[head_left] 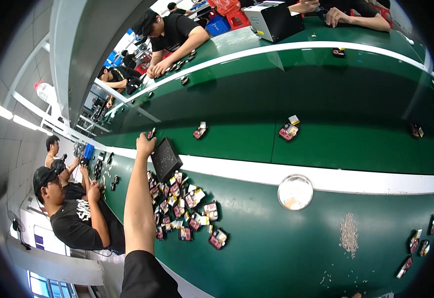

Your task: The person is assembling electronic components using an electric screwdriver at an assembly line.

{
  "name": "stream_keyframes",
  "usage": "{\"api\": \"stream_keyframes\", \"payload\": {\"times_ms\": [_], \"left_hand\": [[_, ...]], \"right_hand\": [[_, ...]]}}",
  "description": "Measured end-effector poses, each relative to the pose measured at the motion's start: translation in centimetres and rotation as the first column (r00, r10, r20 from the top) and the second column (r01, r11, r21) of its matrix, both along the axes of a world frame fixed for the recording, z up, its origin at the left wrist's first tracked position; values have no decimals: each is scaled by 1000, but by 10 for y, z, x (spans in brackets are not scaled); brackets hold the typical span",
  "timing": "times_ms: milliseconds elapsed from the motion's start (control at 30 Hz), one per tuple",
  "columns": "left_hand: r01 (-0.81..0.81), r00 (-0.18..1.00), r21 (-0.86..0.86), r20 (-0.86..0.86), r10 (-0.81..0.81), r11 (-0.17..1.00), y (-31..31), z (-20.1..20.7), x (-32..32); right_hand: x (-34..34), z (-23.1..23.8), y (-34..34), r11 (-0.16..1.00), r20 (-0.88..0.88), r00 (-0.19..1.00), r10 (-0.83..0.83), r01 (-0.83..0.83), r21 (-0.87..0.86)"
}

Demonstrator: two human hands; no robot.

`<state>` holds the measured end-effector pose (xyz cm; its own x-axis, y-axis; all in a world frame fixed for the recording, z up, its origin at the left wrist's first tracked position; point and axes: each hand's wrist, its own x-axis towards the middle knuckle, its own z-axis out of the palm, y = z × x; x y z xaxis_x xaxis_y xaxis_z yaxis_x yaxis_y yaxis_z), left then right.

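Observation:
My left hand (146,144) reaches far out over the near edge of the green conveyor belt. Its fingers are closed around a small black casing with a reddish inside (151,133). Beside that hand, a black tray (166,160) with small pale bits in it lies tilted across the white rail. Below the tray, a pile of black casings (178,210) with reddish insides and white and yellow pieces covers part of the green table. Only a sliver of my right hand (357,296) shows at the bottom edge, its fingers hidden. Near it lie scattered small silvery pieces (348,234), heaped higher up.
A round dish (295,192) stands against the white rail (237,170). More casings (289,130) ride spaced out on the belt. Several casings (415,242) lie at the table's right end. Co-workers sit along the left and across the belt, near a grey box-shaped machine (272,21).

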<state>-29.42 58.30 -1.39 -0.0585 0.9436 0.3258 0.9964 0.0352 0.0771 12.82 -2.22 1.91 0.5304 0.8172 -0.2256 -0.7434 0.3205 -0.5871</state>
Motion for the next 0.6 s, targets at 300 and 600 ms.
{"api": "stream_keyframes", "payload": {"times_ms": [300,600], "left_hand": [[-78,995,72,61,74,994,2,-8,2],[676,694,-16,351,-629,737,-260,80,192]], "right_hand": [[8,-5,7,998,-5,1000,24,-24,64],[9,8,-8,999,1,1000,20,-20,-34]]}}
